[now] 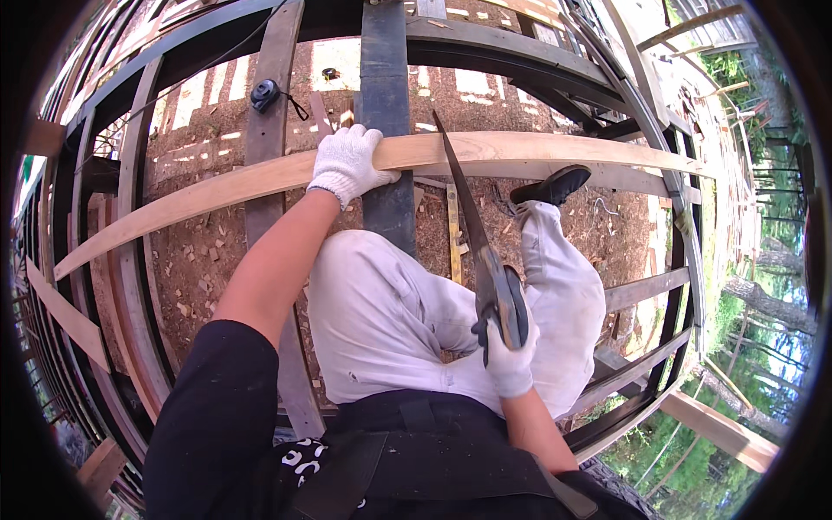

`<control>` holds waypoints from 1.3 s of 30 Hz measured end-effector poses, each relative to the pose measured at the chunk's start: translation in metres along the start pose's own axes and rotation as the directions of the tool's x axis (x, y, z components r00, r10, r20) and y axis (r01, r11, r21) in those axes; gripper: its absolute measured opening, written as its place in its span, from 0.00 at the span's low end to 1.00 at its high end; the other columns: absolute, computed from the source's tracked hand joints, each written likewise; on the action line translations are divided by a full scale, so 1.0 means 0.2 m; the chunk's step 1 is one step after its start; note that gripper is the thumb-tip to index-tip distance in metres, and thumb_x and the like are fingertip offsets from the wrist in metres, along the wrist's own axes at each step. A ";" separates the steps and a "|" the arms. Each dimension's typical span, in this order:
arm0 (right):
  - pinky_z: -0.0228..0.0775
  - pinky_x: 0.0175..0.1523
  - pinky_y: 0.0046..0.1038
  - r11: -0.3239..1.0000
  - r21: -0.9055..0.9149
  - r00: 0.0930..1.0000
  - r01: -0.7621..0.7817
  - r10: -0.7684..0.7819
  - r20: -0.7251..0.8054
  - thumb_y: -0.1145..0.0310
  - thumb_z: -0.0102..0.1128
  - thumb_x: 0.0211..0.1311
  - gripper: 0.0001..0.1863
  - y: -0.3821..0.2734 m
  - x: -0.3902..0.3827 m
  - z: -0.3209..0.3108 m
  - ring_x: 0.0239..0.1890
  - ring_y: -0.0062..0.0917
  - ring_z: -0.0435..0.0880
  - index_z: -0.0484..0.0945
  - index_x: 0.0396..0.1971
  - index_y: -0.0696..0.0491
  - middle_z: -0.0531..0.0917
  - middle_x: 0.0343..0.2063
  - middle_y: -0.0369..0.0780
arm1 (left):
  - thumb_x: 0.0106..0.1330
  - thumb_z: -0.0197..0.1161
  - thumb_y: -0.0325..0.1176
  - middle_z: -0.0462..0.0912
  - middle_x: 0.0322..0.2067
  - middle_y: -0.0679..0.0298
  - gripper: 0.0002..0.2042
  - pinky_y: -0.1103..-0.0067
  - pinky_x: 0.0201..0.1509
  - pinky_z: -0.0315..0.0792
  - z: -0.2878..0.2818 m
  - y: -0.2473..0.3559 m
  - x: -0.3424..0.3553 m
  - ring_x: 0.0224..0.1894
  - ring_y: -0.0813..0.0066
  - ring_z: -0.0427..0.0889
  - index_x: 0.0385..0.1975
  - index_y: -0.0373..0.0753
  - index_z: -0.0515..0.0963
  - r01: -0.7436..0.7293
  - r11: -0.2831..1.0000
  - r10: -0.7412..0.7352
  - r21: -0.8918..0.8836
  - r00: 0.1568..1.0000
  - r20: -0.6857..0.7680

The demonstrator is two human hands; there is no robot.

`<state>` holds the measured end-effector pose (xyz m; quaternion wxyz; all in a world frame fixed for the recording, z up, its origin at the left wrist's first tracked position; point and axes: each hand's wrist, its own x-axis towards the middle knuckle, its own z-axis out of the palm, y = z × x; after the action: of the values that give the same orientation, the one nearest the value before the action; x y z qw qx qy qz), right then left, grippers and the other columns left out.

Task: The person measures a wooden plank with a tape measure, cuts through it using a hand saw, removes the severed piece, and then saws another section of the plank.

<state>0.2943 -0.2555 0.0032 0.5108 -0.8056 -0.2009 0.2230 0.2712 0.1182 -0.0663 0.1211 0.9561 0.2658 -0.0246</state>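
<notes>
A long pale wooden board [491,148] lies crosswise over a dark beam [386,225] and a grey plank [264,217]. My left hand [347,160], in a white knit glove, grips this board where it crosses the dark beam. My right hand [507,342], also gloved, is closed on the handle of a handsaw [464,208]. The saw's long blade points up and away from me, crossing the board to the right of my left hand; whether its teeth touch the wood I cannot tell.
A tape measure [264,95] with a strap rests on a plank at upper left. Frame beams [643,286] surround me over ground strewn with wood scraps. A yellow stick [453,234] is below. My knee [347,260] and shoe [559,184] are near the board. Trees [767,303] stand at right.
</notes>
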 end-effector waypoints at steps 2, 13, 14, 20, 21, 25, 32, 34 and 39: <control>0.78 0.58 0.30 0.978 0.018 0.978 -0.208 0.208 -0.011 0.80 0.59 0.59 0.36 -0.07 -0.05 -0.02 0.53 0.28 0.87 0.69 0.72 0.64 0.86 0.57 0.49 | 0.50 0.78 0.64 0.84 0.48 0.57 0.37 0.63 0.60 0.78 0.01 0.00 0.01 0.55 0.57 0.84 0.55 0.44 0.83 -0.006 1.000 0.007 0.014 0.999 -0.050; 0.82 0.50 0.31 0.999 0.045 1.000 -0.016 0.017 -0.025 0.80 0.63 0.61 0.34 0.04 0.29 0.12 0.42 0.26 0.90 0.72 0.70 0.62 0.90 0.47 0.47 | 0.49 0.78 0.64 0.84 0.49 0.58 0.37 0.63 0.60 0.78 -0.01 0.00 -0.01 0.56 0.58 0.84 0.55 0.45 0.82 0.000 1.000 -0.001 -0.003 1.000 -0.028; 0.82 0.48 0.30 0.993 0.073 0.996 -0.089 0.088 0.027 0.82 0.61 0.60 0.37 -0.01 0.06 0.02 0.39 0.26 0.90 0.69 0.73 0.61 0.90 0.48 0.49 | 0.49 0.78 0.64 0.84 0.49 0.58 0.37 0.63 0.60 0.78 0.00 0.00 -0.01 0.55 0.58 0.84 0.55 0.45 0.82 0.008 1.000 -0.009 -0.011 1.000 -0.010; 0.75 0.65 0.31 0.988 -0.106 0.990 0.114 -0.121 -0.066 0.78 0.68 0.63 0.27 -0.05 0.50 0.21 0.57 0.29 0.85 0.78 0.63 0.64 0.87 0.55 0.47 | 0.49 0.78 0.64 0.83 0.48 0.59 0.37 0.63 0.59 0.79 0.00 0.01 -0.02 0.54 0.59 0.85 0.54 0.46 0.82 0.018 1.000 -0.018 0.009 1.000 -0.011; 0.74 0.65 0.31 0.969 -0.025 0.966 0.245 -0.246 -0.076 0.75 0.71 0.62 0.27 0.00 0.71 0.31 0.56 0.26 0.86 0.79 0.62 0.64 0.88 0.54 0.46 | 0.49 0.78 0.64 0.83 0.48 0.59 0.37 0.63 0.59 0.79 -0.01 0.02 -0.02 0.54 0.59 0.85 0.54 0.46 0.82 0.017 1.000 -0.017 0.015 1.000 -0.022; 0.75 0.65 0.33 0.983 -0.046 0.980 0.179 -0.182 -0.075 0.75 0.68 0.62 0.29 0.11 0.67 0.29 0.56 0.32 0.87 0.77 0.65 0.63 0.88 0.53 0.48 | 0.49 0.78 0.64 0.84 0.49 0.59 0.36 0.64 0.60 0.79 -0.01 0.01 -0.05 0.55 0.59 0.84 0.54 0.46 0.82 0.009 1.000 -0.009 0.007 1.000 0.005; 0.81 0.40 0.25 0.989 0.141 0.999 0.037 -0.042 0.033 0.79 0.56 0.62 0.34 -0.04 0.02 0.01 0.33 0.22 0.88 0.70 0.72 0.64 0.87 0.52 0.47 | 0.49 0.78 0.65 0.83 0.46 0.60 0.35 0.63 0.56 0.79 0.04 -0.01 -0.02 0.52 0.60 0.84 0.50 0.47 0.83 -0.025 1.000 0.026 0.012 0.998 -0.058; 0.81 0.56 0.35 0.958 -0.106 0.963 0.267 -0.270 -0.007 0.76 0.67 0.60 0.35 -0.03 0.41 0.19 0.52 0.39 0.92 0.72 0.70 0.61 0.88 0.54 0.52 | 0.48 0.79 0.63 0.83 0.47 0.59 0.36 0.64 0.58 0.79 0.01 0.00 -0.02 0.54 0.59 0.84 0.53 0.46 0.83 0.016 1.000 -0.016 -0.008 1.000 -0.023; 0.76 0.65 0.34 0.961 -0.101 0.964 0.256 -0.262 -0.049 0.74 0.67 0.60 0.31 0.06 0.71 0.30 0.59 0.36 0.87 0.76 0.66 0.62 0.87 0.56 0.50 | 0.50 0.78 0.64 0.84 0.49 0.59 0.36 0.64 0.59 0.79 -0.02 0.01 -0.03 0.56 0.60 0.84 0.55 0.47 0.82 0.013 1.000 -0.013 0.002 1.000 -0.004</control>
<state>0.3780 -0.1377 -0.0535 0.5031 -0.8020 -0.2990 0.1195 0.2662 0.1145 -0.0604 0.1193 0.9545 0.2722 -0.0239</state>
